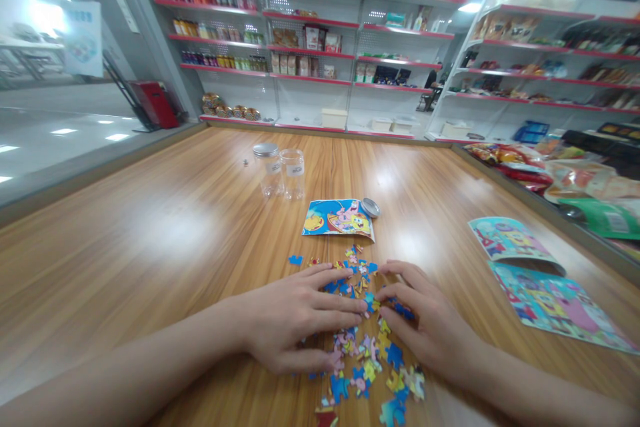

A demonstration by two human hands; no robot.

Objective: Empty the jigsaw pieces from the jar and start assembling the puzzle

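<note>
Roughly, the puzzle pieces stretch lengthwise toward the crosswise picture card.

Open wood on table left of left hand, and between right hand and picture sheets. Ahead, card and lid block straight path; two jars stand beyond, leftward. Puzzle pieces crowd between hands.

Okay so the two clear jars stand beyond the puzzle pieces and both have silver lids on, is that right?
Not both lidded: in the head view, the left jar wears a silver lid, but the right jar is uncovered. Both do stand beyond the puzzle pieces.
</note>
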